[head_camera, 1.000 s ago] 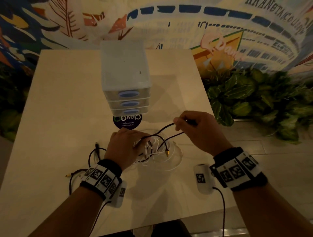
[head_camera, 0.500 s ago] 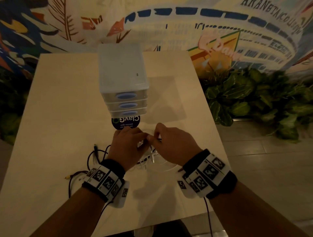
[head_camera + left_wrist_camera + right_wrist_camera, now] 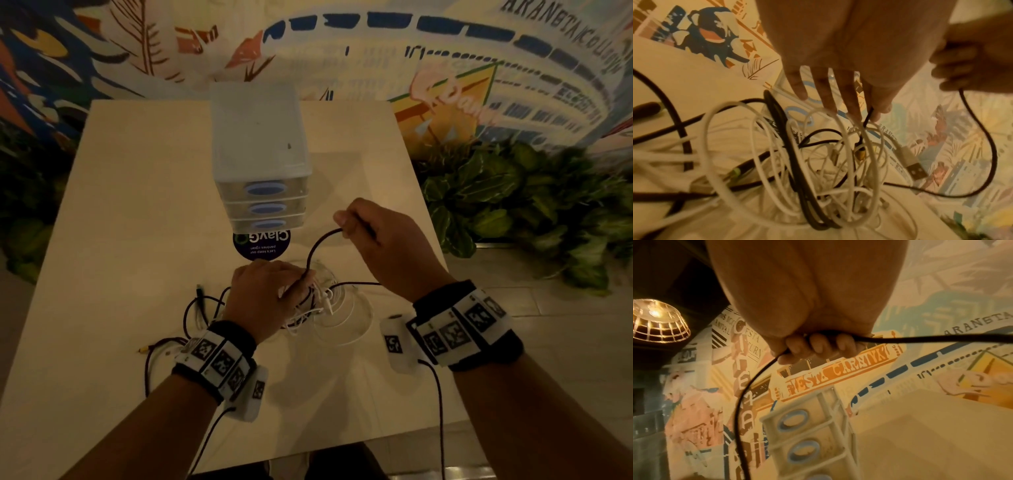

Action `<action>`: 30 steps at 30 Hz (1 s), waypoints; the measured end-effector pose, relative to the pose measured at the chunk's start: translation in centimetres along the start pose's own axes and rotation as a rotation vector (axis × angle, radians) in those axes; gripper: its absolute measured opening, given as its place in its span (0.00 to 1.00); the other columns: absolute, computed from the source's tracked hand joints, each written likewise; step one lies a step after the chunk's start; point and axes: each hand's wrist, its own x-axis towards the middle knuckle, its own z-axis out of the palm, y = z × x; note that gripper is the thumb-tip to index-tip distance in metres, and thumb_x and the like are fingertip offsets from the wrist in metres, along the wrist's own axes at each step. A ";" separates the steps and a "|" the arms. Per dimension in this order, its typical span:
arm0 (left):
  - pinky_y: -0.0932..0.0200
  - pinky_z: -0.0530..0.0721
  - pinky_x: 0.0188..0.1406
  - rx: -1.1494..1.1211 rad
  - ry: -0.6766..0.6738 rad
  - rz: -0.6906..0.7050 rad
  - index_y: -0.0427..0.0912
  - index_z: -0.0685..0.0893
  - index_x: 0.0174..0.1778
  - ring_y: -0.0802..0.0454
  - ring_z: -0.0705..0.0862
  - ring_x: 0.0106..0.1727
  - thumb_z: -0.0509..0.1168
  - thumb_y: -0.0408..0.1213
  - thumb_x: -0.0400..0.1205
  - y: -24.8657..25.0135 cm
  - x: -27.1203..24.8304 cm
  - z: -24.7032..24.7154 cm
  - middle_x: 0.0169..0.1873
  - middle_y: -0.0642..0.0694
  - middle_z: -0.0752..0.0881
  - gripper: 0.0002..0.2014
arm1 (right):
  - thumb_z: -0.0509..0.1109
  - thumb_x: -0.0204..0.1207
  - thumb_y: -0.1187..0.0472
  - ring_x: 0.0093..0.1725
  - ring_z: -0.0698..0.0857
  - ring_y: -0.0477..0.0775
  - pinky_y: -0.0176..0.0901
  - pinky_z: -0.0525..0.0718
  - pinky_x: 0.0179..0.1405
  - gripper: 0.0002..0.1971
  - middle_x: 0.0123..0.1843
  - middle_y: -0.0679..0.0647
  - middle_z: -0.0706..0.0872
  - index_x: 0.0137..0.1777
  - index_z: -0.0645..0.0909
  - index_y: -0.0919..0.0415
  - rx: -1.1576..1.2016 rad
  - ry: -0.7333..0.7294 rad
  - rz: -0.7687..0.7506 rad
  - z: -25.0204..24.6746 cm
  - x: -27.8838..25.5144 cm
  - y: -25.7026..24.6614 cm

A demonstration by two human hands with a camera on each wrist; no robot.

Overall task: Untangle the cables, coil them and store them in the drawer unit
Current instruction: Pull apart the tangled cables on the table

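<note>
A tangle of white and black cables point(image 3: 315, 308) point(image 3: 797, 162) lies on the pale table point(image 3: 137, 240) in front of the translucent drawer unit point(image 3: 260, 154) point(image 3: 807, 434), whose three blue-handled drawers are closed. My left hand point(image 3: 291, 284) point(image 3: 859, 113) hovers over the tangle, thumb and forefinger pinching a black cable point(image 3: 869, 116). That black cable point(image 3: 315, 250) arcs up to my right hand point(image 3: 346, 226) point(image 3: 813, 345), which grips it in curled fingers, raised beside the unit's lower drawers. A yellow-tipped plug point(image 3: 860, 154) and a white USB plug point(image 3: 914, 168) hang in the tangle.
A round dark sticker point(image 3: 262, 245) lies on the table just before the drawer unit. More black cable loops point(image 3: 198, 315) trail left of my left wrist. Leafy plants point(image 3: 513, 212) stand beyond the table's right edge, and a painted wall point(image 3: 411, 51) rises behind.
My right hand came in to meet the left hand over the tangle, then drew back up and to the right, pulling a loop of black cable out. The left hand stayed put.
</note>
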 end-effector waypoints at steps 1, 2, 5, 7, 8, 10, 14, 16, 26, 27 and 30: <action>0.43 0.84 0.52 -0.017 0.024 0.005 0.61 0.91 0.55 0.54 0.88 0.52 0.58 0.61 0.86 -0.1 0.0 -0.2 0.49 0.63 0.92 0.18 | 0.59 0.89 0.44 0.33 0.81 0.49 0.53 0.79 0.36 0.18 0.33 0.50 0.83 0.44 0.78 0.55 -0.003 0.008 0.015 0.2 0.0 0.6; 0.44 0.85 0.52 -0.051 0.056 0.018 0.61 0.92 0.57 0.55 0.89 0.51 0.60 0.59 0.86 -0.2 -0.1 -0.5 0.48 0.62 0.93 0.16 | 0.59 0.89 0.45 0.36 0.83 0.48 0.52 0.80 0.38 0.18 0.35 0.48 0.85 0.44 0.78 0.55 -0.010 0.008 0.037 0.5 0.0 1.3; 0.46 0.86 0.49 -0.131 0.162 0.069 0.54 0.93 0.59 0.54 0.90 0.47 0.64 0.53 0.86 0.5 -0.5 -1.5 0.44 0.56 0.94 0.15 | 0.58 0.90 0.47 0.40 0.83 0.39 0.38 0.77 0.40 0.17 0.38 0.38 0.85 0.45 0.80 0.56 0.031 0.002 0.148 1.3 -0.3 3.4; 0.49 0.87 0.51 -0.200 0.208 0.029 0.52 0.92 0.60 0.56 0.89 0.49 0.62 0.54 0.86 1.1 -1.0 -2.0 0.47 0.54 0.94 0.17 | 0.56 0.91 0.48 0.39 0.81 0.31 0.25 0.72 0.38 0.18 0.35 0.32 0.82 0.45 0.80 0.55 0.055 0.001 0.188 1.5 -0.7 4.1; 0.52 0.87 0.52 -0.269 0.212 -0.032 0.53 0.91 0.62 0.59 0.89 0.51 0.62 0.56 0.86 1.3 -1.3 -2.1 0.48 0.54 0.94 0.18 | 0.55 0.91 0.47 0.36 0.81 0.29 0.24 0.71 0.36 0.19 0.31 0.32 0.81 0.45 0.81 0.55 0.079 -0.014 0.200 1.4 -0.9 4.1; 0.57 0.87 0.54 -0.360 0.195 -0.106 0.56 0.90 0.62 0.63 0.89 0.54 0.60 0.57 0.86 1.4 -1.5 -2.2 0.50 0.58 0.93 0.18 | 0.52 0.89 0.42 0.34 0.80 0.32 0.26 0.72 0.36 0.24 0.30 0.33 0.82 0.46 0.83 0.56 0.142 -0.065 0.205 1.3 -1.2 4.0; 0.72 0.81 0.49 -0.352 0.207 -0.049 0.54 0.87 0.63 0.66 0.86 0.51 0.58 0.48 0.90 1.8 -1.0 -3.2 0.50 0.61 0.88 0.14 | 0.51 0.83 0.30 0.42 0.84 0.40 0.41 0.80 0.45 0.28 0.40 0.44 0.86 0.48 0.85 0.50 0.092 -0.150 0.162 1.6 -1.9 4.6; 0.76 0.76 0.43 -0.395 0.210 -0.043 0.51 0.87 0.62 0.70 0.83 0.45 0.56 0.46 0.91 1.9 -0.7 -3.6 0.44 0.68 0.85 0.14 | 0.51 0.84 0.32 0.36 0.82 0.41 0.40 0.76 0.39 0.28 0.35 0.44 0.83 0.47 0.86 0.49 0.105 -0.169 0.212 1.5 -2.6 5.1; 0.65 0.77 0.33 -0.403 0.086 -0.020 0.54 0.84 0.49 0.58 0.83 0.34 0.53 0.55 0.88 0.0 -2.4 -4.6 0.34 0.59 0.83 0.17 | 0.69 0.82 0.44 0.48 0.85 0.50 0.53 0.86 0.57 0.12 0.49 0.48 0.88 0.53 0.83 0.51 -0.066 -0.317 0.452 4.4 -5.6 11.6; 0.66 0.78 0.35 -0.360 0.037 0.012 0.54 0.84 0.48 0.58 0.84 0.37 0.53 0.56 0.87 -0.2 -2.9 -4.7 0.36 0.59 0.84 0.16 | 0.71 0.79 0.40 0.48 0.85 0.50 0.54 0.86 0.57 0.13 0.48 0.47 0.88 0.52 0.82 0.47 -0.052 -0.363 0.467 5.0 -5.8 11.7; 0.63 0.80 0.35 -0.117 -0.228 0.111 0.60 0.83 0.46 0.61 0.83 0.34 0.49 0.59 0.84 -0.6 -4.8 -4.5 0.35 0.62 0.84 0.17 | 0.67 0.68 0.21 0.48 0.87 0.51 0.50 0.87 0.55 0.26 0.46 0.45 0.87 0.50 0.78 0.40 0.026 -0.421 0.486 6.9 -5.4 11.2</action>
